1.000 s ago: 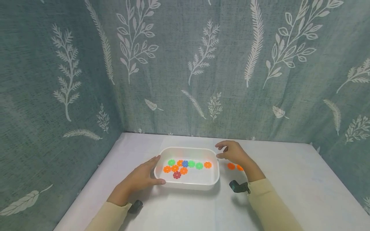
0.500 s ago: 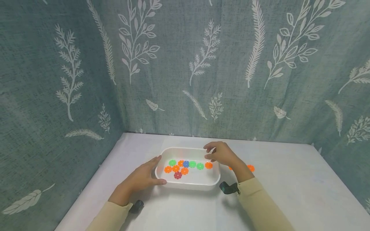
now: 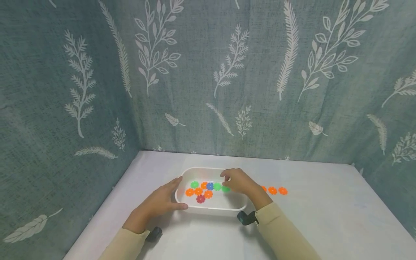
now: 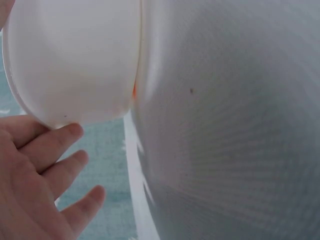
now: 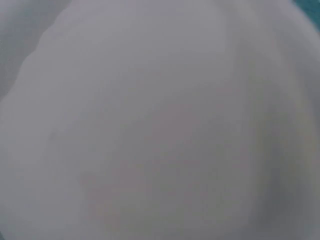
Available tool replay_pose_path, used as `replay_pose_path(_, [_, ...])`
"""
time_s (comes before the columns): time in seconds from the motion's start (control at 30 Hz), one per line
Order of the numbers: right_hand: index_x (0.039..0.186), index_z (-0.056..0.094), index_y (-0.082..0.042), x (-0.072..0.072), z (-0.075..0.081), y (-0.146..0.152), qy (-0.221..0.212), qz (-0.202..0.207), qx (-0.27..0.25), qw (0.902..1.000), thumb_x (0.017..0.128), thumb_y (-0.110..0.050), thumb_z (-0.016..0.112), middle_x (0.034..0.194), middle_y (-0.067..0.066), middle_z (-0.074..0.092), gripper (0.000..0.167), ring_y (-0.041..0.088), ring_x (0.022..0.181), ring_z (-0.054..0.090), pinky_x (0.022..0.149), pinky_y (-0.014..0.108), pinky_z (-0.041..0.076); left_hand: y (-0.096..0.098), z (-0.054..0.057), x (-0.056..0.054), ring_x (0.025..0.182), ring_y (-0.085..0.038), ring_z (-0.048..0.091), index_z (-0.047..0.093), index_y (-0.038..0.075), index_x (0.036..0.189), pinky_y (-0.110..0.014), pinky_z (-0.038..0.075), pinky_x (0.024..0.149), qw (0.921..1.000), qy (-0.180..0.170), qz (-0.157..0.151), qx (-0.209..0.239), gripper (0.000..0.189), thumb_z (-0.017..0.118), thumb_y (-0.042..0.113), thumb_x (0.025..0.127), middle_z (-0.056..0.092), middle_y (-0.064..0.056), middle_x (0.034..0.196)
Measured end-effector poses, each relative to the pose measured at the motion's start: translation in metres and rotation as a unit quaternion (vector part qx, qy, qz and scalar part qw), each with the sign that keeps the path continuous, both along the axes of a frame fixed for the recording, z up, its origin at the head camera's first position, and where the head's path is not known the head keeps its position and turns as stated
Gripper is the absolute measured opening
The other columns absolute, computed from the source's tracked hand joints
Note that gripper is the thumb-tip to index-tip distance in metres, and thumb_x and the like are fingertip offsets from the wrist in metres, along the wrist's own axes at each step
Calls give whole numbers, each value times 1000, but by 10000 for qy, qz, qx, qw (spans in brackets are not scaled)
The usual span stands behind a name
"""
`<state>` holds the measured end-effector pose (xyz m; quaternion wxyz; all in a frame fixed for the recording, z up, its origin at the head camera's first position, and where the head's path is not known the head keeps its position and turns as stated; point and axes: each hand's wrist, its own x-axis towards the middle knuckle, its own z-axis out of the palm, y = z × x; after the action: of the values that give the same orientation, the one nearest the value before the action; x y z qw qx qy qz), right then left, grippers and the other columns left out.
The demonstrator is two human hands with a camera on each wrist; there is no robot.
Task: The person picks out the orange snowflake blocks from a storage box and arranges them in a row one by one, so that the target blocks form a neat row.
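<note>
Tub (image 3: 224,202), white and shallow, stands on the table (image 3: 195,234) in the head view, with green discs (image 3: 217,186), orange discs (image 3: 198,191), a blue disc (image 3: 210,186) and a red disc (image 3: 200,199) lying inside it. The left hand (image 3: 160,198) reaches to the tub's left end, thumb and fingers spread wide along it. The right hand (image 3: 239,181) is over the tub's right part, back upward, its thumb and bent fingers a narrow gap apart beside the rightmost green disc (image 3: 226,189); whether they touch it, I cannot tell. Right of the tub lies a row of three orange discs (image 3: 272,190), partly behind the right wrist.

In the left wrist view, the left hand's fingers are nearly straight and slightly apart, the upper ones at the tub's rim.

The right wrist view is a pale blur; the fingers cannot be made out.
</note>
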<state>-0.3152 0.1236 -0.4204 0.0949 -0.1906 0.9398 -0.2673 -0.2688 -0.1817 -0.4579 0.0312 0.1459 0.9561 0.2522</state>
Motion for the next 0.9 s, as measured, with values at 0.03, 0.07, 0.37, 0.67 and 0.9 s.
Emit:
replay_pose_path(0.03, [124, 64, -6, 0, -1, -1, -13, -15, 44, 10000, 91, -14, 69, 98, 2, 66, 34, 19, 92, 61, 83, 40, 51, 0, 0, 1, 141, -32, 31, 31, 16, 154, -60, 29, 107, 10000, 13, -11, 9, 118, 73, 75, 61, 34, -7, 155])
replay_pose_path(0.07, [123, 64, -6, 0, -2, -1, -14, -22, 96, 10000, 92, -15, 68, 99, 2, 66, 33, 19, 93, 60, 84, 40, 51, 0, 1, 1, 141, -32, 31, 31, 15, 154, -60, 30, 107, 10000, 27, -21, 11, 117, 73, 75, 62, 34, -7, 155])
replay_pose_path(0.37, [124, 64, -8, -3, -9, -8, -303, -221, 210, 9991, 92, -12, 67, 98, 3, 64, 32, 17, 86, 58, 82, 38, 52, 1, 0, 1, 141, -31, 31, 30, 18, 154, -61, 30, 106, 10000, 3, 84, -44, 117, 72, 76, 61, 33, -6, 155])
replay_pose_path(0.67, [118, 68, -10, 3, -14, -20, -241, 136, 308, 9991, 89, -11, 70, 95, 4, 65, 30, 18, 85, 58, 78, 34, 52, 0, 2, 4, 141, -32, 31, 30, 18, 154, -63, 30, 105, 9997, -125, 205, -29, 117, 74, 74, 61, 34, -6, 155])
replay_pose_path(0.9, [120, 67, -10, 7, -20, -24, -328, 330, -288, 9985, 90, -12, 68, 90, -2, 60, 29, 17, 77, 54, 65, 28, 50, 1, 3, 3, 140, -31, 32, 31, 17, 154, -60, 30, 107, 10000, 11, 49, -83, 116, 72, 75, 62, 34, -6, 155])
